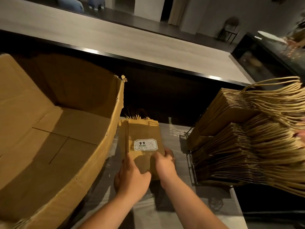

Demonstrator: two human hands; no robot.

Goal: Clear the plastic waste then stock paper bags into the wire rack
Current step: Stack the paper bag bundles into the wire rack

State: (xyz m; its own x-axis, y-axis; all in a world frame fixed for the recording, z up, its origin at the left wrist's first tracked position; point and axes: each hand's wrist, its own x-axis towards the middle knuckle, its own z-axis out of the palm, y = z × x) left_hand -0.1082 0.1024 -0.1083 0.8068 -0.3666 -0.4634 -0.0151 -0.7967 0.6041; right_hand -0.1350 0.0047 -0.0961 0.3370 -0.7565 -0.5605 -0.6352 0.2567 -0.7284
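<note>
A small stack of brown paper bags (pixel 142 134) with a white "9.9" label lies on the counter between the big box and the rack. My left hand (pixel 132 177) grips the stack's near left edge, thumb on top. My right hand (pixel 165 164) holds its near right edge, fingers curled round the side. To the right, the black wire rack (pixel 189 162) holds several rows of flat paper bags (pixel 239 146) with twisted rope handles spilling to the right.
A large open cardboard box (pixel 54 126) fills the left side, close against the stack. Clear plastic film (pixel 175 134) lies on the counter under and behind the bags. A black raised ledge (pixel 148 61) runs behind.
</note>
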